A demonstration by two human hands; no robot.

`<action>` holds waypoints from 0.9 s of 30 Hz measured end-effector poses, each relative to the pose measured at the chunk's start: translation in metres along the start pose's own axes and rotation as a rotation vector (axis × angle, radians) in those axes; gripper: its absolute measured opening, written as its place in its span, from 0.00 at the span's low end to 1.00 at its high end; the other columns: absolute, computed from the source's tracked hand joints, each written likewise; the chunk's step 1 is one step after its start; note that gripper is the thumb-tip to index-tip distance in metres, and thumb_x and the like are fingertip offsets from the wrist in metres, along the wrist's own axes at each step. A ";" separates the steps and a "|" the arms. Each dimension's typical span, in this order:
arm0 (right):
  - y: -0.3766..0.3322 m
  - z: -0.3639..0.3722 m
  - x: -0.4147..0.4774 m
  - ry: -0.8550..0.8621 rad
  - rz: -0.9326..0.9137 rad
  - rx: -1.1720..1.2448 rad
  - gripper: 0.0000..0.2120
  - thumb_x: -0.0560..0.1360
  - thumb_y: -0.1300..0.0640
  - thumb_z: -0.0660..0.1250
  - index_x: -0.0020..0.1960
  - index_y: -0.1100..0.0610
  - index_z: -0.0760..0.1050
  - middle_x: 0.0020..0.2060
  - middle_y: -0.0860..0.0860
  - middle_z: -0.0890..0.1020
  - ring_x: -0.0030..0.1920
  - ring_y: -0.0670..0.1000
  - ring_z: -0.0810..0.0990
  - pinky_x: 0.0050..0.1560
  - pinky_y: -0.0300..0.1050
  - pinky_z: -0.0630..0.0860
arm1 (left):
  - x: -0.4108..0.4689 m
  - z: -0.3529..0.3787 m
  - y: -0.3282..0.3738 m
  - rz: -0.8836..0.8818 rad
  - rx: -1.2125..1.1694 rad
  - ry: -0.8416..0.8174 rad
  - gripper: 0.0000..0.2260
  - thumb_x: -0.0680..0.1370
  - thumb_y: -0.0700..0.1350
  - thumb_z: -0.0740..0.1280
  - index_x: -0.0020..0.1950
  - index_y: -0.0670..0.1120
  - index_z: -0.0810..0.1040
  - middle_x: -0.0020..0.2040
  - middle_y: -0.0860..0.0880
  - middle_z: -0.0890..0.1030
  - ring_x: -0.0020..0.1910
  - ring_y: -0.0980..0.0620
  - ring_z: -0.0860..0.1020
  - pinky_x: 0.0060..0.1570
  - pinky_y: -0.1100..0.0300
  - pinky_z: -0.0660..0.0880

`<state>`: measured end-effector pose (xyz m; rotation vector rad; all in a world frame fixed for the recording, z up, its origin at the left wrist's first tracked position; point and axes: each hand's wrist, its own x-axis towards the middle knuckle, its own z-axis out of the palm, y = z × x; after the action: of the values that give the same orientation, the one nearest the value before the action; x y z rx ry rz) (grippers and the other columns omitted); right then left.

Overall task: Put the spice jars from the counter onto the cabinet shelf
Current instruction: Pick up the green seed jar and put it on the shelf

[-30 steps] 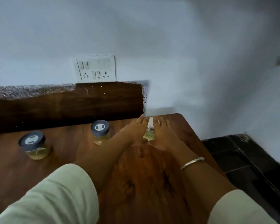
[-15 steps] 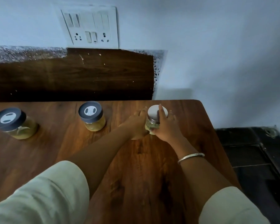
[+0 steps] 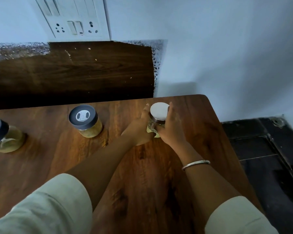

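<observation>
A small glass spice jar with a white lid (image 3: pixel 159 111) stands on the wooden counter (image 3: pixel 142 166) near its far right corner. My left hand (image 3: pixel 139 128) and my right hand (image 3: pixel 172 129) wrap its glass body from both sides, hiding most of it. A second jar with a dark lid (image 3: pixel 85 120) and yellowish contents stands to the left. A third dark-lidded jar (image 3: pixel 2 135) sits at the left edge, partly cut off. No cabinet shelf is in view.
A dark wooden backsplash (image 3: pixel 74 73) rises behind the counter, with a white switch and socket panel (image 3: pixel 74 19) on the wall above. Right of the counter edge the dark tiled floor (image 3: pixel 264 157) drops away.
The view has moved closer and tilted down. My hands, first flat beside the white-lidded jar, have closed around its body; the jar stays in the same spot on the counter.
</observation>
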<state>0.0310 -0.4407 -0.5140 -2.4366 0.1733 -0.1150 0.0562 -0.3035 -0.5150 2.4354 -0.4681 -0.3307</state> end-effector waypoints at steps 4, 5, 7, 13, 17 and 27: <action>-0.015 -0.013 -0.010 0.042 -0.008 0.112 0.46 0.70 0.49 0.73 0.75 0.55 0.47 0.70 0.57 0.64 0.69 0.58 0.67 0.65 0.53 0.71 | -0.016 -0.008 0.001 0.060 -0.124 -0.011 0.53 0.66 0.46 0.76 0.76 0.52 0.39 0.75 0.47 0.62 0.71 0.45 0.65 0.68 0.54 0.66; -0.021 -0.016 -0.014 0.047 -0.015 0.129 0.45 0.70 0.48 0.73 0.75 0.55 0.47 0.70 0.57 0.64 0.68 0.57 0.67 0.64 0.52 0.72 | -0.022 -0.011 0.003 0.082 -0.159 -0.002 0.52 0.66 0.46 0.77 0.76 0.51 0.41 0.74 0.48 0.62 0.72 0.47 0.65 0.69 0.52 0.66; -0.034 -0.022 -0.024 0.051 -0.012 0.183 0.44 0.69 0.46 0.73 0.74 0.53 0.48 0.70 0.56 0.65 0.68 0.56 0.69 0.62 0.50 0.74 | -0.034 -0.019 0.010 0.121 -0.220 0.057 0.51 0.66 0.48 0.77 0.76 0.48 0.44 0.74 0.48 0.62 0.72 0.49 0.64 0.69 0.50 0.67; -0.083 -0.032 -0.068 0.128 -0.038 0.248 0.43 0.69 0.41 0.71 0.73 0.51 0.49 0.69 0.53 0.67 0.64 0.54 0.73 0.55 0.41 0.76 | -0.087 -0.041 0.022 0.120 -0.268 0.274 0.54 0.64 0.51 0.78 0.77 0.46 0.44 0.74 0.46 0.60 0.72 0.49 0.61 0.65 0.61 0.63; -0.117 -0.035 -0.098 0.119 -0.076 0.243 0.42 0.69 0.39 0.69 0.72 0.47 0.47 0.70 0.53 0.66 0.64 0.55 0.73 0.57 0.49 0.77 | -0.121 -0.071 0.023 0.129 -0.321 0.286 0.51 0.62 0.50 0.78 0.76 0.45 0.50 0.72 0.47 0.65 0.70 0.49 0.65 0.69 0.54 0.66; -0.179 -0.037 -0.149 -0.037 -0.154 0.506 0.35 0.72 0.42 0.66 0.73 0.52 0.56 0.54 0.45 0.76 0.55 0.47 0.78 0.51 0.42 0.77 | -0.215 -0.141 0.006 0.101 -0.628 0.308 0.39 0.66 0.37 0.76 0.69 0.45 0.55 0.55 0.52 0.73 0.54 0.54 0.77 0.49 0.60 0.78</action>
<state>-0.1040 -0.3050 -0.3763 -1.9426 -0.0567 -0.1605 -0.0912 -0.1447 -0.3765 1.8004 -0.2916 -0.0403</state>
